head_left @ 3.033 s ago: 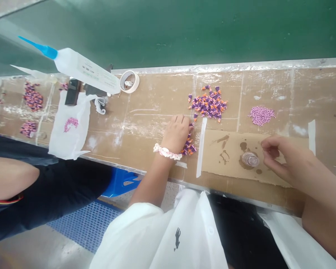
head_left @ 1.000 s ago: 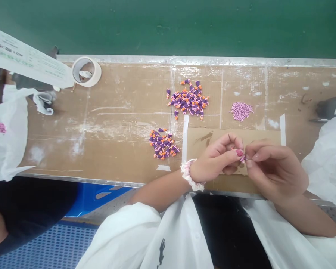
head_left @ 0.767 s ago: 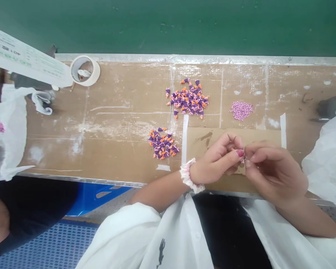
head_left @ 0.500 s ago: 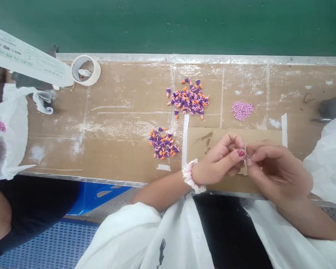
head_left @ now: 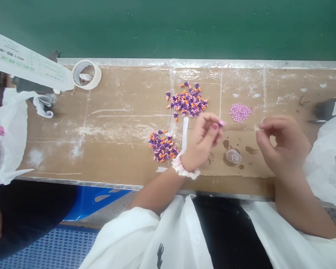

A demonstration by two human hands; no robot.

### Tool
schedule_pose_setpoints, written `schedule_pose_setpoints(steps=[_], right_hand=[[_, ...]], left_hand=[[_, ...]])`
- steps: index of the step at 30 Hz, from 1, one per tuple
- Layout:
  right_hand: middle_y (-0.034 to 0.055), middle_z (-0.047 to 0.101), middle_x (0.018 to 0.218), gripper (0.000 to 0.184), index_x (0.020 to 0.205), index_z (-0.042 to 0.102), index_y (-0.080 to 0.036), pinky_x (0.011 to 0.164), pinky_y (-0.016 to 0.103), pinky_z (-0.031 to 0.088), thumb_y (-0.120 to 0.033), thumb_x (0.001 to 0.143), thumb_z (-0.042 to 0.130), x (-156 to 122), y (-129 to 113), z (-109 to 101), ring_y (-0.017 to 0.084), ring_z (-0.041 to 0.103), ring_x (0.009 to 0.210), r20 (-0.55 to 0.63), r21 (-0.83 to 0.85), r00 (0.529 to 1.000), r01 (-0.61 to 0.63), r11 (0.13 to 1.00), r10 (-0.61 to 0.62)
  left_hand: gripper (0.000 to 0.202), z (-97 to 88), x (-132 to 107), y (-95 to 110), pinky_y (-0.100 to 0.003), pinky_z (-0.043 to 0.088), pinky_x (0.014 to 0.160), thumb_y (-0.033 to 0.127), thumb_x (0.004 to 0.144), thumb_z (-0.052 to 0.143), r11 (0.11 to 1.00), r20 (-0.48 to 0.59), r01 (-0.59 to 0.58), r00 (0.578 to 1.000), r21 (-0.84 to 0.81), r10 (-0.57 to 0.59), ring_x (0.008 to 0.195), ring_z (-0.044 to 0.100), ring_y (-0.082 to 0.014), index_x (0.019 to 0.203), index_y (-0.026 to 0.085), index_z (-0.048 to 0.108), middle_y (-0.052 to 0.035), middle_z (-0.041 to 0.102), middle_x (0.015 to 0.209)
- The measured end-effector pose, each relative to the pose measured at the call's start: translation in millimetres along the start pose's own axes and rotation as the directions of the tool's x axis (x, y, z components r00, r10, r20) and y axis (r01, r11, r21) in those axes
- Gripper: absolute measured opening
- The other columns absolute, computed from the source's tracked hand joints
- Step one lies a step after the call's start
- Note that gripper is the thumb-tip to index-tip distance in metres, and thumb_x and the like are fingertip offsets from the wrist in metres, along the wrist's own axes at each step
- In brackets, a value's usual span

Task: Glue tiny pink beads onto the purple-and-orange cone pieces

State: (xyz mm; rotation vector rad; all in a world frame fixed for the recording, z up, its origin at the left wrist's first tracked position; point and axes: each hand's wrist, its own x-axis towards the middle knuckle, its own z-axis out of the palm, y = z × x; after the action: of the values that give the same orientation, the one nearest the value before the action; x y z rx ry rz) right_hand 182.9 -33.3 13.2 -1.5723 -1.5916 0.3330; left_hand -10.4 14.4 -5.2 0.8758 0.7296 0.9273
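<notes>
My left hand (head_left: 203,140), with a white scrunchie on its wrist, pinches a small purple-and-pink piece (head_left: 221,122) at its fingertips. It looks like the tiny purple-and-orange cone-shaped figures in the pile (head_left: 189,100) behind it. A second pile of these figures (head_left: 162,145) lies to the left of my wrist. My right hand (head_left: 285,144) hovers apart on the right, blurred, thumb and forefinger close together; what is between them, if anything, is too small to name. Between my hands a small clear cup (head_left: 233,156) stands on a cardboard sheet (head_left: 252,168). Beyond it is a heap of small pink pieces (head_left: 240,113).
A roll of tape (head_left: 96,76) and a printed white sheet (head_left: 30,61) are at the back left. White plastic bags lie at the left (head_left: 14,149) and right (head_left: 329,149). A dark object (head_left: 327,110) sits at the right. Another person's leg (head_left: 30,209) shows at lower left.
My hands have drawn apart: the left moved left and away from me with its piece, the right moved slightly right. The clear cup between them has come into view.
</notes>
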Motion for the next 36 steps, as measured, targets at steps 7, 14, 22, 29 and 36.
schedule_pose_setpoints(steps=[7,14,22,29,36], right_hand=[[0.0025,0.063,0.078,0.020,0.091,0.066,-0.024,0.061,0.035,0.051,-0.013,0.076,0.059,19.6,63.1,9.0,0.017,0.056,0.061,0.087,-0.291,0.994,-0.040,0.956,0.067],[0.0056,0.070,0.088,0.013,0.092,0.070,-0.023,0.071,0.037,0.053,-0.017,0.084,0.061,19.5,72.5,16.5,0.022,0.065,0.076,0.104,-0.352,0.994,-0.007,0.936,0.046],[0.0101,0.064,0.087,0.013,0.083,0.061,-0.022,0.076,0.043,0.051,-0.018,0.090,0.051,23.9,75.9,30.6,0.027,0.061,0.085,0.125,-0.463,0.990,-0.002,0.886,0.067],[0.0049,0.059,0.082,0.010,0.085,0.052,-0.025,0.069,0.037,0.048,-0.021,0.093,0.049,13.2,45.9,16.8,0.021,0.058,0.076,0.106,-0.191,0.993,0.062,0.980,-0.042],[0.0008,0.057,0.082,0.011,0.093,0.054,-0.025,0.063,0.030,0.046,-0.014,0.092,0.054,-4.0,3.2,10.0,0.016,0.056,0.073,0.237,0.235,0.943,0.178,0.956,-0.234]], left_hand=[[0.040,-31.4,23.0,7.1,-0.026,0.055,0.075,0.032,0.083,0.069,0.999,-0.276,-0.033,0.961,-0.001,0.032,0.098,0.069,-0.0152,0.117,0.029,0.047,-0.0059,0.065,0.123],[0.027,-18.0,8.6,13.9,-0.021,0.054,0.066,0.026,0.080,0.068,0.997,-0.234,0.006,0.972,0.073,0.011,0.079,0.067,-0.0103,0.103,0.023,0.054,-0.0022,0.065,0.102],[0.017,-7.0,-1.5,14.2,-0.022,0.052,0.067,0.026,0.082,0.067,0.997,-0.159,0.006,0.987,0.074,0.006,0.075,0.063,-0.0092,0.095,0.021,0.056,-0.0011,0.063,0.096],[0.016,0.1,-8.6,7.0,-0.021,0.048,0.064,0.031,0.085,0.067,0.985,0.034,0.082,0.996,0.149,-0.088,0.067,0.058,-0.0078,0.090,0.017,0.061,0.0001,0.062,0.078],[0.029,6.9,-11.8,0.7,-0.022,0.049,0.065,0.042,0.079,0.072,0.979,0.144,0.148,0.975,0.142,-0.168,0.069,0.059,-0.0088,0.087,0.014,0.067,-0.0030,0.067,0.081]])
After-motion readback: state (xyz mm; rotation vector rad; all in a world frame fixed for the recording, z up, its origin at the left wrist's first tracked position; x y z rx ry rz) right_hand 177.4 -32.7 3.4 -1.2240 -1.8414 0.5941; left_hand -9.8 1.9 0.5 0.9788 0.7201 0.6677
